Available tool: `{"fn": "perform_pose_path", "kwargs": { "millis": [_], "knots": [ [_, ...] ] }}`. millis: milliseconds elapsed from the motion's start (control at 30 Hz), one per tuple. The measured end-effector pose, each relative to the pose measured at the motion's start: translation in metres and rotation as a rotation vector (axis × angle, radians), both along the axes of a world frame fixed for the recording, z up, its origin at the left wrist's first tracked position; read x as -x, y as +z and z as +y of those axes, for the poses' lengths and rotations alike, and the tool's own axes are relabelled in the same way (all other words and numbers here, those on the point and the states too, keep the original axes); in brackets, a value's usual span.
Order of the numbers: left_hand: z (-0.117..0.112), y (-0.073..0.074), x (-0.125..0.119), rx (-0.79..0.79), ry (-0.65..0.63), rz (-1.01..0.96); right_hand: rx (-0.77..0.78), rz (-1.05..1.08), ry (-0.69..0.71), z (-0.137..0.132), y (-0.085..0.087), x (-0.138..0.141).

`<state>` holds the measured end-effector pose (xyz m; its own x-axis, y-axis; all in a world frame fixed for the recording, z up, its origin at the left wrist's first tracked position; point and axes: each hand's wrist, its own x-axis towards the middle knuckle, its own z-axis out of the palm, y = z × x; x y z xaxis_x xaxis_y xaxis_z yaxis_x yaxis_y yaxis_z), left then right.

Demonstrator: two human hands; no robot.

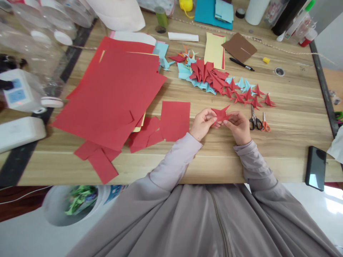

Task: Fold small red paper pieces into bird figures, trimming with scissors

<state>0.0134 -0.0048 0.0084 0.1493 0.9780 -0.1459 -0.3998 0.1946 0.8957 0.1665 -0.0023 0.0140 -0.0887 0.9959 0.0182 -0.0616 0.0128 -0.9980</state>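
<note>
Below the table edge, a white bin (52,213) holds green paper scraps (80,201). My left hand (202,124) and right hand (239,126) both pinch 1 folded red paper piece (221,114), pointed like a star, over the wooden table (289,142), near the black-handled scissors (255,122).

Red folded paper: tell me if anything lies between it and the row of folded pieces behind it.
Nothing visible does. The left hand and right hand pinch the red folded paper directly; only bare table shows between it and the row of folded pieces. The scissors lie off to its right.
</note>
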Motion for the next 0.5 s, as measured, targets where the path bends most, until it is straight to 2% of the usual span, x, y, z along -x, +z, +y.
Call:
{"fn": "perform_pose_path", "kwargs": {
  "millis": [300, 500],
  "knots": [
    [-0.0034, 0.0045, -0.0032, -0.101, -0.041, 0.077, -0.010, 0.032, -0.010, 0.0009, 0.0033, -0.0014],
    [-0.0033, 0.0031, -0.0043, -0.082, 0.030, 0.162, -0.010, 0.008, 0.042, -0.0002, 0.0005, 0.0001]
  ]
}}
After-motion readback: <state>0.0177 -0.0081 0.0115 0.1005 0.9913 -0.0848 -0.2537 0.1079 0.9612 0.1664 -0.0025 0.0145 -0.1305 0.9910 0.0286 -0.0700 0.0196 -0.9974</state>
